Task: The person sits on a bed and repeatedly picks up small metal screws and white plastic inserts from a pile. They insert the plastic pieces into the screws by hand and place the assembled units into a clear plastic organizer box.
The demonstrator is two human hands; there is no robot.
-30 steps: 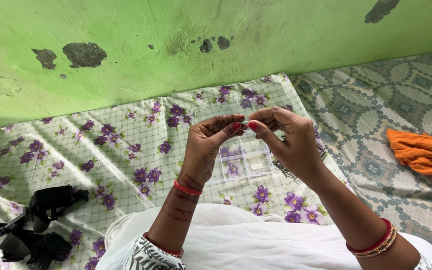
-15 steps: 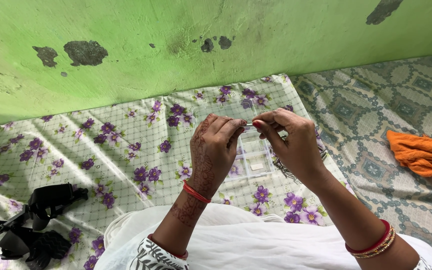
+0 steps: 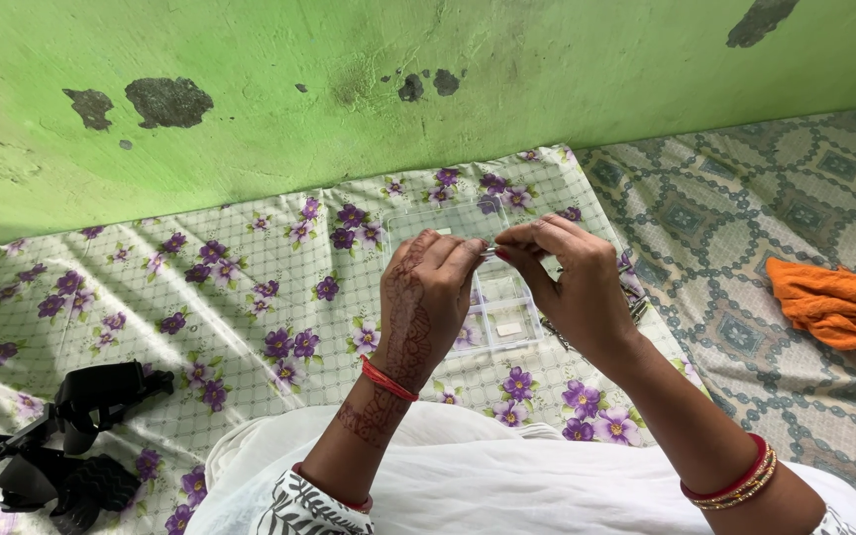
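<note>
My left hand (image 3: 428, 297), patterned with henna and with a red thread at the wrist, meets my right hand (image 3: 572, 287) fingertip to fingertip. Between the pinched fingers of both is a small thin pale object (image 3: 488, 252), too small to identify. The hands hover just above a clear plastic compartment box (image 3: 507, 322) with its lid open, lying on a white sheet printed with purple flowers (image 3: 250, 297). Red and gold bangles circle my right forearm. Part of the box is hidden behind my hands.
A black strapped device (image 3: 71, 431) lies on the sheet at the lower left. An orange cloth (image 3: 844, 307) rests on a grey patterned mat (image 3: 765, 218) at the right. A peeling green wall (image 3: 349, 89) runs behind. White fabric (image 3: 507, 485) covers my lap.
My left hand has rolled over so its back faces the camera, and both hands have drawn slightly lower, fingertips still pinched together over the box.
</note>
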